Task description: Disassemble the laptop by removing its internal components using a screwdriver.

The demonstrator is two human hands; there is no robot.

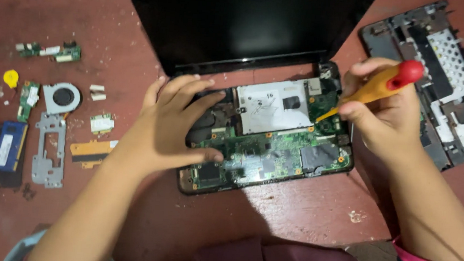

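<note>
Screwdriver point(381, 86) gripped in right-hand fingers point(390, 118) at three o'clock; left-hand fingers point(174, 123) spread open, pressing opened laptop point(274, 150) at centre.

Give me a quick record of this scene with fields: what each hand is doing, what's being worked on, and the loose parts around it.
Left hand: left hand lies flat, fingers spread, on the opened black laptop base with green circuit board
Right hand: right hand grips an orange-handled screwdriver with red cap, tip down at the board beside the silver metal drive cover
Surface: reddish worn table
Left of table: round grey cooling fan, blue memory module, flat grey metal bracket
Right of table: removed black plastic laptop cover
</note>
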